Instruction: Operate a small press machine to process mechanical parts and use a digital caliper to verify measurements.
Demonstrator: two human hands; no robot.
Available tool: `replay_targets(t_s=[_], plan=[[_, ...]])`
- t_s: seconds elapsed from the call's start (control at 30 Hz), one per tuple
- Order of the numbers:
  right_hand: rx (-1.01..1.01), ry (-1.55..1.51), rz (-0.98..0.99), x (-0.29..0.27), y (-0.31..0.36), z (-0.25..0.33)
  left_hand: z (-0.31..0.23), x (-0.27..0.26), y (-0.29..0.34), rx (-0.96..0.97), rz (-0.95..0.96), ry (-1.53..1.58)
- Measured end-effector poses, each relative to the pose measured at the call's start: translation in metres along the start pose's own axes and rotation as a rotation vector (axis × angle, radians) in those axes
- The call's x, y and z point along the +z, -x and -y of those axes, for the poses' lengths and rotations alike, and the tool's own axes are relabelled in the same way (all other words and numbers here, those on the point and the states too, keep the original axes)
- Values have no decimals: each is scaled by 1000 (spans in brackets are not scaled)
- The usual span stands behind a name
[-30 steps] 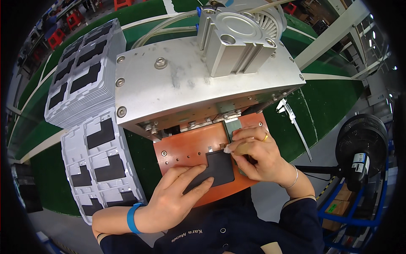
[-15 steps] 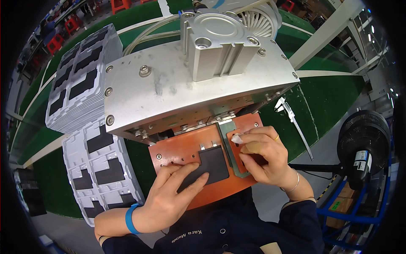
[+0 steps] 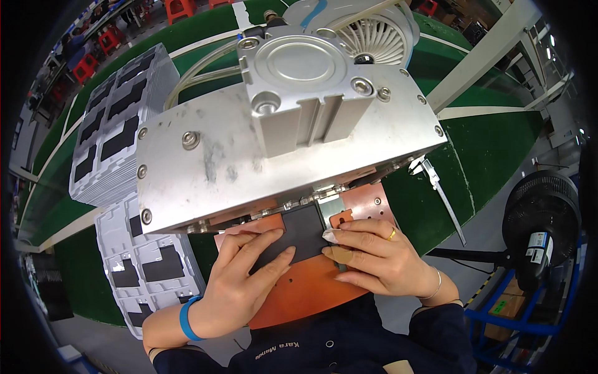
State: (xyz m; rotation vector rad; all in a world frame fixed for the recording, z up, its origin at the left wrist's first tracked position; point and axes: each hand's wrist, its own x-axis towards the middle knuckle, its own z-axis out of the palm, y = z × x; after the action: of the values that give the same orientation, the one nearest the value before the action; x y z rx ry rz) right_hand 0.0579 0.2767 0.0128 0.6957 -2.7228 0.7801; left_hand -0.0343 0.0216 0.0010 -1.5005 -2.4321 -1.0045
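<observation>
Shifted inward since the earlier head view: dark-grey, flat, notched piece [image 3: 303,227], upper edge now reaching the silver, box-shaped metal press [image 3: 205,163]. It lies on the flat orange plate [image 3: 299,293]. Left hand [image 3: 240,283]: fingertips spread on its face. Right hand [image 3: 381,257]: fingers bunched at its right edge; cannot tell whether pinching.

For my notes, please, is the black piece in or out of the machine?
Partly in: the machine hides its far end; most of the black piece shows outside.

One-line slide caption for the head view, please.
Left hand on a dark flat piece, right hand at its edge, before a silver fixture.
</observation>
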Motion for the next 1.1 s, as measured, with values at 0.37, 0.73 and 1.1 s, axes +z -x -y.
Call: replay_targets(t_s=[0.37,0.73,1.1], plan=[[-2,80,118,0,-4,3,2,-3,-4,-26,28,23],[16,140,139,2,-7,8,4,0,0,-49,19,30],[-2,135,113,3,-7,7,5,0,1,-67,32,47]])
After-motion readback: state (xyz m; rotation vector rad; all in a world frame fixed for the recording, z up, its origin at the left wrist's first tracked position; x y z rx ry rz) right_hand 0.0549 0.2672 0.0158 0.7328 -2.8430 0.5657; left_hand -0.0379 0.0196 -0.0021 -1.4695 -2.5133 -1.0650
